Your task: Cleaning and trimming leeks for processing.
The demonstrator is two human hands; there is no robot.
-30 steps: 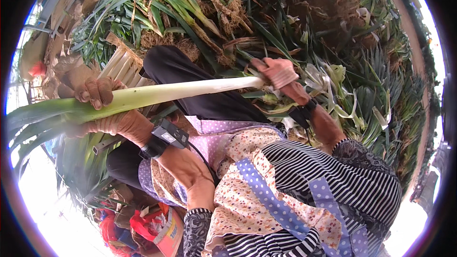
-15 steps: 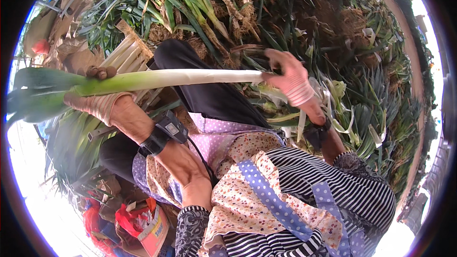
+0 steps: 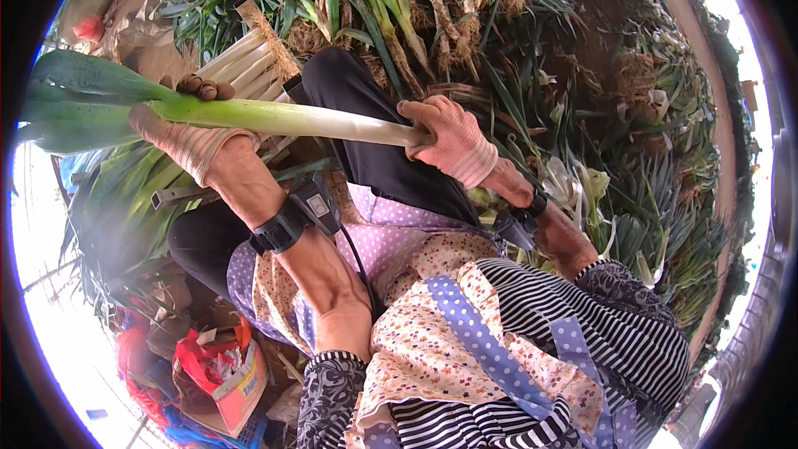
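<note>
Pale green and white, a long leek [image 3: 274,116] is held level across the lap, its white shaft end to the right and its broad dark green leaves fanning out at the far left. The left hand [image 3: 184,135], gloved in a worn pinkish knit, is wrapped closed around the green part of the shaft, fingertips showing over the top. The right hand [image 3: 449,135], in a like glove, is closed over the white end; whether the root end is covered or already cut cannot be told. A black wrist device [image 3: 295,216] is strapped on the left forearm, another dark band is seen on the right wrist. Beneath the leek, black trousers and a dotted lilac apron [image 3: 391,241] are seen. Trimmed white leek shafts [image 3: 241,66] are stacked just behind the left hand. Untrimmed leeks with rooty ends [image 3: 416,0] are heaped beyond the knees. A small cardboard box with red scraps [image 3: 220,374] is noted low left.
</note>
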